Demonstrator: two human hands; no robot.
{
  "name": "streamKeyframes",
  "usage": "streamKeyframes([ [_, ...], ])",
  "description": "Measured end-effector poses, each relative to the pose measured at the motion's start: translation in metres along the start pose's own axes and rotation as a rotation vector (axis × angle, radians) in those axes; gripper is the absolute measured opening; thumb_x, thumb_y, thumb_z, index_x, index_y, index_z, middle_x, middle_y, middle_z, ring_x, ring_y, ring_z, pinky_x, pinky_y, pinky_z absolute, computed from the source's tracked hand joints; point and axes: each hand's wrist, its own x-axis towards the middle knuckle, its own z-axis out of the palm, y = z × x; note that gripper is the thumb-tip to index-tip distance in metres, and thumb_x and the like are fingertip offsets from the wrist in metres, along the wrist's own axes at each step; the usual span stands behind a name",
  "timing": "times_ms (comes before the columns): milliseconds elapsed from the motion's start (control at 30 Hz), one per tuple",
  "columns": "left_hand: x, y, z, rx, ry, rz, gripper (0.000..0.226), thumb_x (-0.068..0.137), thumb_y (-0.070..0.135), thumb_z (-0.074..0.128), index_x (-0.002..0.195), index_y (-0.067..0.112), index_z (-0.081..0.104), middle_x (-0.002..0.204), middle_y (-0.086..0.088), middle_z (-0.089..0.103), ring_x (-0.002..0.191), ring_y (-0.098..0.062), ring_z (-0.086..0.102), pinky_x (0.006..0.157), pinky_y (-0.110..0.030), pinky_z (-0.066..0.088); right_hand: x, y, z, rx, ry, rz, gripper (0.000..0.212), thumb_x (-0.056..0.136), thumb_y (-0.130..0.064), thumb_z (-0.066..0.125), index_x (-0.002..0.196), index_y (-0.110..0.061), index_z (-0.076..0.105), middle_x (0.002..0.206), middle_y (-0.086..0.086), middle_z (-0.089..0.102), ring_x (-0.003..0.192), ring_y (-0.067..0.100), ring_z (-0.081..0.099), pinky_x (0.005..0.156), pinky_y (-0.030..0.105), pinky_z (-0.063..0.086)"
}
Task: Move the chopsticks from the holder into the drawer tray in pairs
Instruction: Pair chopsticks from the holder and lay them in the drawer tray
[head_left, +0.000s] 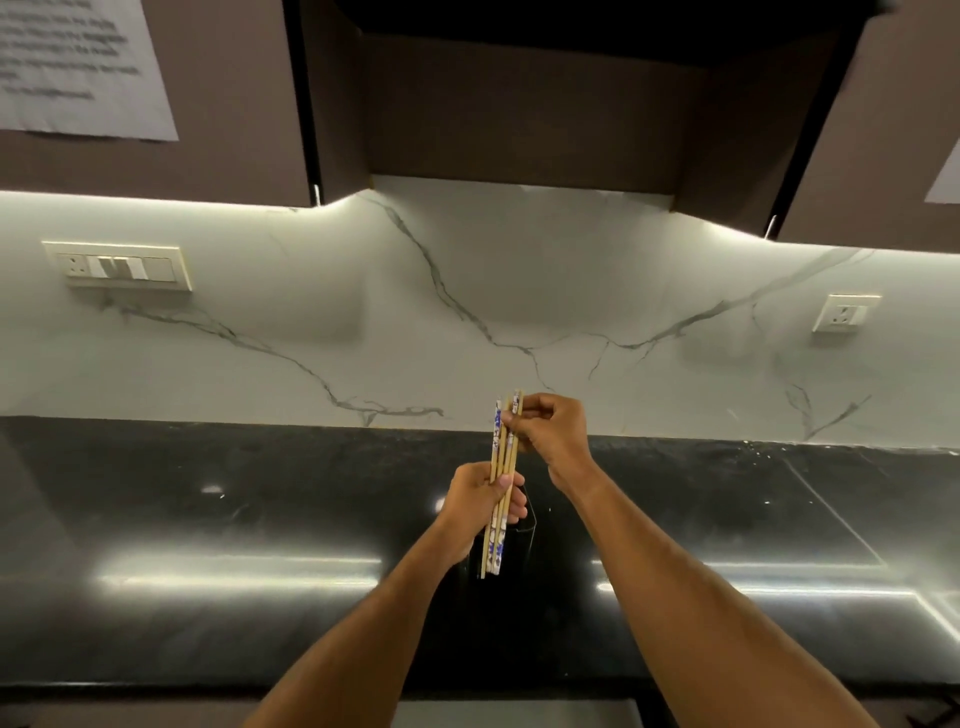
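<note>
A bundle of several wooden chopsticks (502, 467) with blue-and-white patterned ends stands nearly upright in front of me. My left hand (480, 501) grips the bundle around its middle. My right hand (550, 428) pinches the upper ends with its fingertips. Behind and just below my left hand stands the dark holder (519, 540) on the black counter; the chopsticks' lower tips hang in front of it. No drawer tray is visible.
The glossy black counter (260, 545) runs left to right, backed by a white marble wall (467, 312). Switch plates sit on the wall at left (122, 267) and right (845, 313). Dark cabinets (519, 104) hang overhead. A pale strip (514, 714) shows at the bottom edge.
</note>
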Motion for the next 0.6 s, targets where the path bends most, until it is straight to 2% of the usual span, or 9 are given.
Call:
streamKeyframes([
  [167,-0.027,0.014,-0.008,-0.012,-0.055,-0.004,0.025,0.107,0.011,0.045,0.106,0.003,0.068,0.085,-0.014,0.074,0.077,-0.024,0.074,0.078,-0.038,0.063,-0.029,-0.017,0.0,0.025,0.05,-0.029,0.018,0.08,-0.003,0.084,0.094,-0.003,0.073,0.08,0.01,0.078,0.073,0.022,0.079,0.068,0.034,0.064],
  [267,-0.042,0.02,-0.013,-0.01,-0.087,-0.007,0.026,0.108,0.013,0.043,0.11,0.003,0.067,0.086,-0.014,0.072,0.076,-0.022,0.073,0.078,-0.036,0.062,-0.04,-0.023,0.003,0.022,0.073,-0.036,0.016,0.08,-0.004,0.084,0.092,-0.004,0.073,0.082,0.01,0.078,0.075,0.022,0.078,0.07,0.034,0.064],
  [367,-0.055,0.023,-0.019,-0.023,-0.19,-0.004,0.028,0.109,0.015,0.04,0.114,0.002,0.064,0.083,-0.01,0.067,0.075,-0.02,0.069,0.079,-0.035,0.06,-0.051,-0.029,0.005,0.063,0.045,-0.011,0.007,0.089,-0.005,0.075,0.096,-0.004,0.076,0.089,0.011,0.078,0.083,0.025,0.077,0.068,0.03,0.062],
  [433,-0.062,0.025,-0.021,-0.033,-0.267,-0.006,0.029,0.109,0.017,0.039,0.117,0.001,0.062,0.081,-0.007,0.062,0.074,-0.018,0.064,0.08,-0.034,0.056,-0.056,-0.034,0.005,0.106,0.032,0.052,0.009,0.095,-0.004,0.068,0.1,-0.003,0.075,0.095,0.014,0.077,0.083,0.025,0.076,0.063,0.026,0.06],
  [467,-0.065,0.025,-0.023,-0.041,-0.298,-0.007,0.029,0.109,0.017,0.038,0.118,0.0,0.06,0.08,-0.006,0.06,0.074,-0.018,0.062,0.08,-0.034,0.055,-0.058,-0.036,0.005,0.136,0.013,0.085,0.011,0.097,-0.004,0.065,0.102,-0.002,0.074,0.098,0.016,0.077,0.084,0.025,0.076,0.064,0.028,0.061],
  [600,-0.072,0.028,-0.03,-0.134,-0.394,-0.054,0.029,0.109,0.017,0.035,0.121,-0.001,0.055,0.079,-0.006,0.055,0.071,-0.016,0.057,0.079,-0.036,0.052,-0.065,-0.042,0.004,0.305,-0.121,0.18,0.016,0.101,0.002,0.054,0.11,0.006,0.067,0.105,0.026,0.074,0.095,0.036,0.076,0.085,0.051,0.062],
])
